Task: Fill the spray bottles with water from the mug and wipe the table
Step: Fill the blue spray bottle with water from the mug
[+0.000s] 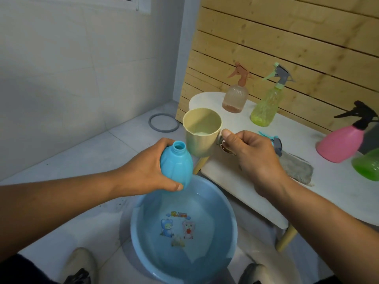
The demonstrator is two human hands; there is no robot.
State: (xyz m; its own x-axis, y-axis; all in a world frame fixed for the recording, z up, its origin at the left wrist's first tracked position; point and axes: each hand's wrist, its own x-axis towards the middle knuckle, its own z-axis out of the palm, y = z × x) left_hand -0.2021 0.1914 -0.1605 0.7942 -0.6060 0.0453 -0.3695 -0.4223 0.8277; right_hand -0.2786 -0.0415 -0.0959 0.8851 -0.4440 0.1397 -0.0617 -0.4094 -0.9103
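Note:
My left hand (147, 169) grips an open blue bottle (176, 165) with no spray head, tilted, above a blue basin (229, 212) of water on the floor. My right hand (252, 152) holds the handle of a pale yellow mug (202, 136), upright, just right of the bottle's mouth, with a little water inside. On the white table (235, 185) stand a peach spray bottle (235, 97), a yellow-green spray bottle (266, 105), a pink spray bottle (342, 140) and part of a green bottle (367, 167). A grey cloth (297, 167) lies behind my right hand.
A loose blue-grey spray head (274, 142) lies on the table beside the cloth. A grey ring (164, 123) rests on the tiled floor by the wall. Wooden slats back the table. My shoes (79, 265) flank the basin.

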